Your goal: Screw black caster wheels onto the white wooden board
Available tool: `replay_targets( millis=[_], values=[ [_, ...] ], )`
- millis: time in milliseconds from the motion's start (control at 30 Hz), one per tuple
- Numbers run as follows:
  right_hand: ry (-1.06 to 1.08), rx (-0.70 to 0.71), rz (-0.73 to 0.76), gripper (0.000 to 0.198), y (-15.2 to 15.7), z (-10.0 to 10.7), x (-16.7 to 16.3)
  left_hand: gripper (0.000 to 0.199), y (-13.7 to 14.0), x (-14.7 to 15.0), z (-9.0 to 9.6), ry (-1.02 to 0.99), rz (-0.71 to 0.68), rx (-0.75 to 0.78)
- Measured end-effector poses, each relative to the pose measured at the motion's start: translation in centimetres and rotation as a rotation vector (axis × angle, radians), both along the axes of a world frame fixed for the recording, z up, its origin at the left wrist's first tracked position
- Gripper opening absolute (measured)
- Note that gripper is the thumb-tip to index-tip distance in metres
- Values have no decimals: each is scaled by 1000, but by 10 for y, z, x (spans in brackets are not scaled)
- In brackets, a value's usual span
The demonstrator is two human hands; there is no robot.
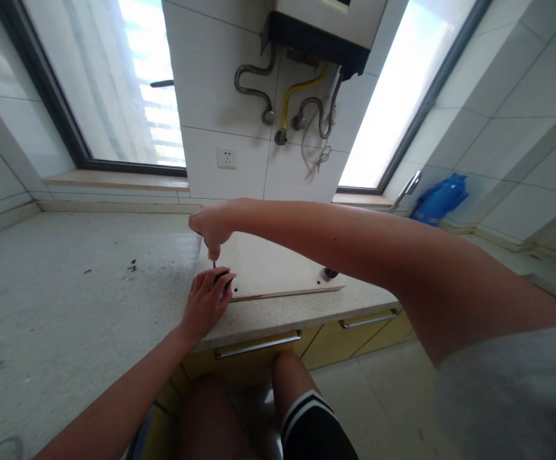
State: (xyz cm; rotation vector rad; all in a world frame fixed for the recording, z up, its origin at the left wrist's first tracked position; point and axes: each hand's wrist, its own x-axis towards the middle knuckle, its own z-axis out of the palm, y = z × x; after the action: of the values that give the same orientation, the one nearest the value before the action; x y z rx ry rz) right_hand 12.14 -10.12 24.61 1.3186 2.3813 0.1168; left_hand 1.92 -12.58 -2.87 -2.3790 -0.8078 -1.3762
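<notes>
In the head view, our two bare hands meet at the near left part of one flat white rectangular board point(278, 265), which lies on a pale speckled stone countertop point(90, 313); our right hand point(213, 225), reaching across from the right, has its fingers closed around one slim dark-shafted tool point(214, 264) with a bit of yellow showing, shaft pointing down, while our left hand point(208, 297) curls its fingers close about one small black fitting point(220, 276), mostly hidden by them, and we cannot tell whether the tool's tip touches it; we count two small dark holes along the board's near edge, one by our left hand and one near a second, rounded black fitting point(330, 273) at the right; left of the board lie several tiny dark scraps point(133, 265); below the counter's edge we see two chrome bar handles point(258, 345) on yellow cabinet fronts point(316, 348), and on the tiled wall one white socket point(226, 158) and one yellow hose point(304, 86)
</notes>
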Motion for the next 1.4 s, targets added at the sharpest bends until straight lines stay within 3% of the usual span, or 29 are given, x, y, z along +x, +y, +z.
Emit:
replay_targets(
  millis=[67,267,400,533,667,767,833,1000,1133,1300,1400],
  values=[
    [-18,-1,-8,41,3,-1,-2,36,0,0,0,6,1,-1],
    [-85,-20,49,44,2,-2,-6,36,0,0,-1,12,8,8],
    [-78,117,129,51,-2,3,6,37,0,0,0,27,7,-5],
    [81,188,46,44,-8,19,44,43,5,-3,0,11,2,-66],
    [342,267,-117,49,-30,14,121,44,13,-10,-2,-26,-22,-153],
    [786,437,-284,45,-61,-25,197,41,15,-13,-3,-38,-55,-188],
    [1220,652,-496,46,-85,-63,246,40,14,-13,-3,-51,-64,-189],
    [1528,967,-819,75,-140,-164,331,36,11,-13,0,-69,-90,-145],
    [1689,1084,-1024,85,-154,-223,363,31,11,-13,0,-70,-90,-176],
    [1878,1019,-1120,41,-136,-260,375,31,10,-14,2,-78,-95,-195],
    [1984,982,-1102,32,-122,-269,373,30,10,-19,9,-47,-142,-281]
  ],
)
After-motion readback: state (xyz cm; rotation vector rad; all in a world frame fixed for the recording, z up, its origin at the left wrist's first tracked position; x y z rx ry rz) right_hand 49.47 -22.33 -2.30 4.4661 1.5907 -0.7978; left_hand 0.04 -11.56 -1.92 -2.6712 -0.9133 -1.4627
